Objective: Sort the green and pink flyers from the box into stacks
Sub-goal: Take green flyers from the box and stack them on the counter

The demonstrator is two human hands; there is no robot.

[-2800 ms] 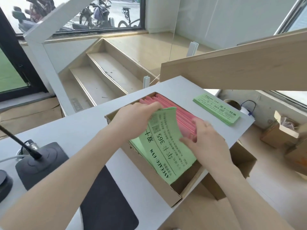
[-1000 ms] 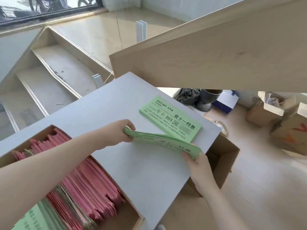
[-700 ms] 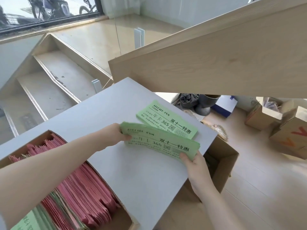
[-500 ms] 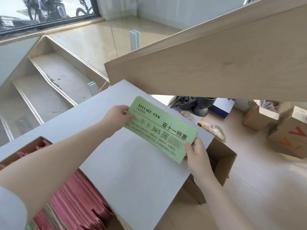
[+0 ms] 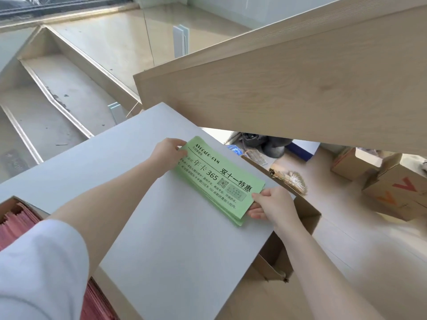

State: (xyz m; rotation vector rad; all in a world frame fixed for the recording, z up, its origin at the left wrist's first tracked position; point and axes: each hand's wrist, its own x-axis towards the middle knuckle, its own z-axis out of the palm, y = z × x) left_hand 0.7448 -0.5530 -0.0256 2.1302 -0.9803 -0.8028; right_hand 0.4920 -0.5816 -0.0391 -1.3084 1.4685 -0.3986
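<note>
A stack of green flyers [image 5: 217, 179] with black print lies on the grey table [image 5: 161, 239] near its far right corner. My left hand [image 5: 167, 153] grips the stack's far left end. At the near right end, my right hand [image 5: 270, 204] pinches the flyers between thumb and fingers. The cardboard box [image 5: 9, 202] sits at the lower left edge, with pink flyers [image 5: 13, 225] standing inside it. My white sleeve hides most of the box.
A slanted wooden stair panel [image 5: 288, 84] hangs over the table's far side. An open cardboard box [image 5: 300, 218] stands on the floor just past the table's right edge. More cartons [image 5: 392, 188] and a small brush [image 5: 291, 179] lie on the floor to the right.
Both hands carried a bundle of green flyers from the box over to the green stack and set it down on top. The bundle now lies flat, aligned with the stack.
</note>
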